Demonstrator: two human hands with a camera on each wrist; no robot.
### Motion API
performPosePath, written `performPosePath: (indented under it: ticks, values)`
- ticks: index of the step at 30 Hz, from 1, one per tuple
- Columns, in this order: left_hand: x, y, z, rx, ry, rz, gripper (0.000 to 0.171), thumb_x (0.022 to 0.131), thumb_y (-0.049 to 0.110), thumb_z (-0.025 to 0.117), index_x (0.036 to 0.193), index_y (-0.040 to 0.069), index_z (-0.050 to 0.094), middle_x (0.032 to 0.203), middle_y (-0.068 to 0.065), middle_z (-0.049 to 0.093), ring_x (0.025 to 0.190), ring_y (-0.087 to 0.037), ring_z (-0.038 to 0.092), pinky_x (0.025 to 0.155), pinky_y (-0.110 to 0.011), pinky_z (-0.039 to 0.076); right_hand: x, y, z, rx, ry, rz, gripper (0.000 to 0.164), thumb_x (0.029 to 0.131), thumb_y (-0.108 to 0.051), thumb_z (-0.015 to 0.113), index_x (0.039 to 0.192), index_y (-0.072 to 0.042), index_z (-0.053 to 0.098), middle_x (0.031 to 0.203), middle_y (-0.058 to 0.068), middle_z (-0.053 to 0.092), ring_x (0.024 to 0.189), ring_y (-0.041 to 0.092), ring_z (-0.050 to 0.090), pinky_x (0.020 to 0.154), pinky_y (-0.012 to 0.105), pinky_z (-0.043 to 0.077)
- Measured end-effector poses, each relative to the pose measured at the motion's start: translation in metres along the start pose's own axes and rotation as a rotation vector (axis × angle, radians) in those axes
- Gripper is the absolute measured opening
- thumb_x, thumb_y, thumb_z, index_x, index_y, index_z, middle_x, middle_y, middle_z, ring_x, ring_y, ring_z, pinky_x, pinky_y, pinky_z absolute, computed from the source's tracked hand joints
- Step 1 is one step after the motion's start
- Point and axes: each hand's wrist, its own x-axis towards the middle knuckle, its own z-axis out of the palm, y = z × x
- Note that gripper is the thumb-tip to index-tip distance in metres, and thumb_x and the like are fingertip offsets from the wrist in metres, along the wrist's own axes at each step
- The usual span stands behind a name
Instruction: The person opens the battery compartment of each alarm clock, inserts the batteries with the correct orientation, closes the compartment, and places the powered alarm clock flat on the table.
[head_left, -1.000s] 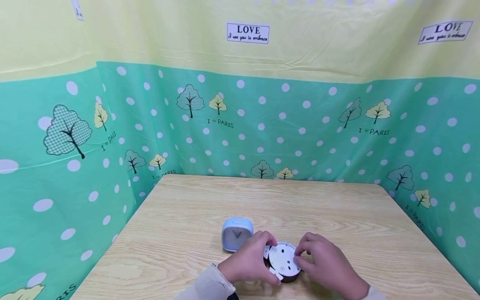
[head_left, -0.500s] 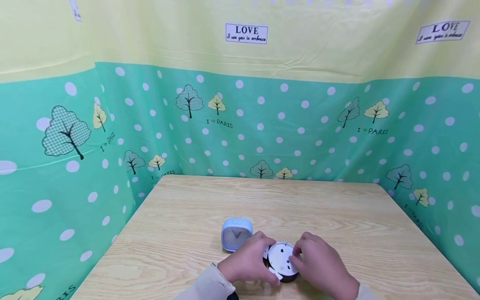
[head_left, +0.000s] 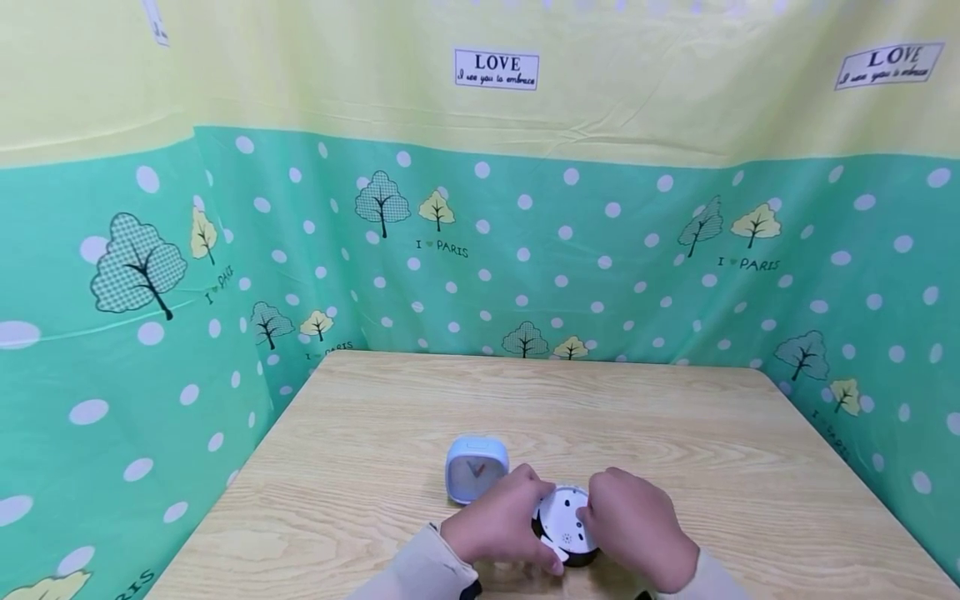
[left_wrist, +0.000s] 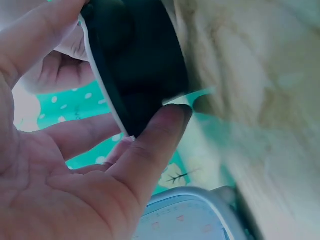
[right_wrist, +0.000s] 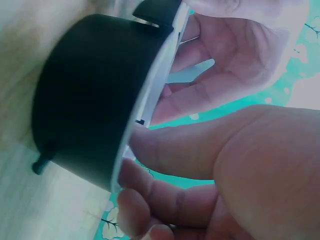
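Observation:
A round black alarm clock [head_left: 561, 518] lies with its white back up near the front of the table. Dark knobs and a patch of small holes show on that back. My left hand [head_left: 501, 518] grips the clock from the left, its thumb and fingers spread around the rim. From the right, my right hand [head_left: 637, 523] bends over the back, fingers curled. In the right wrist view, the right thumb presses the white back and the fingers curl at the edge of the black casing [right_wrist: 90, 95]; what the fingertips pinch is hidden. A small peg foot [right_wrist: 42, 161] sticks out of the casing.
A light blue square clock [head_left: 477, 469] stands upright just behind my left hand, facing me. The wood-grain table [head_left: 360, 467] runs back to a green and yellow patterned curtain [head_left: 450, 275], which encloses it on the left, back and right.
My right hand has moved slightly left and rolled over, its knuckles now higher and its fingertips hidden. My left hand and the clock stay nearly in place.

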Motion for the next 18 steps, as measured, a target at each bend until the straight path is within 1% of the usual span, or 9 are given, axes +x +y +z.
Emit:
performPosePath:
  ticks: [6, 11, 14, 18]
  values:
    - [0.001, 0.004, -0.001, 0.048, -0.009, 0.005, 0.091, 0.053, 0.048, 0.089, 0.129, 0.009, 0.059, 0.104, 0.005, 0.052, 0.089, -0.001, 0.046, 0.078, -0.016, 0.044, 0.002, -0.001, -0.002, -0.027, -0.013, -0.003, 0.026, 0.080, -0.029, 0.074, 0.065, -0.016, 0.058, 0.059, -0.004, 0.047, 0.052, 0.014, 0.044, 0.042, 0.032, 0.034]
    - [0.003, 0.008, -0.003, 0.081, -0.005, 0.016, 0.077, 0.051, 0.047, 0.091, 0.115, 0.013, 0.065, 0.095, 0.007, 0.050, 0.080, -0.002, 0.044, 0.069, -0.015, 0.041, 0.003, 0.000, -0.002, -0.023, -0.025, -0.006, 0.025, 0.080, -0.028, 0.074, 0.065, -0.015, 0.058, 0.059, -0.003, 0.048, 0.053, 0.014, 0.044, 0.042, 0.032, 0.034]
    - [0.003, 0.009, -0.004, 0.089, -0.007, 0.024, 0.070, 0.050, 0.046, 0.091, 0.108, 0.014, 0.066, 0.092, 0.007, 0.049, 0.078, -0.002, 0.044, 0.067, -0.014, 0.040, 0.005, 0.001, 0.000, -0.008, -0.031, -0.007, 0.025, 0.080, -0.028, 0.074, 0.066, -0.015, 0.058, 0.059, -0.003, 0.048, 0.053, 0.014, 0.044, 0.043, 0.032, 0.035]
    - [0.002, 0.011, -0.006, 0.088, -0.010, 0.026, 0.073, 0.050, 0.046, 0.091, 0.110, 0.013, 0.066, 0.092, 0.007, 0.050, 0.078, -0.002, 0.044, 0.068, -0.014, 0.040, 0.006, 0.003, 0.001, 0.015, -0.028, -0.014, 0.025, 0.079, -0.027, 0.074, 0.066, -0.014, 0.057, 0.059, -0.003, 0.048, 0.052, 0.015, 0.044, 0.043, 0.032, 0.035]
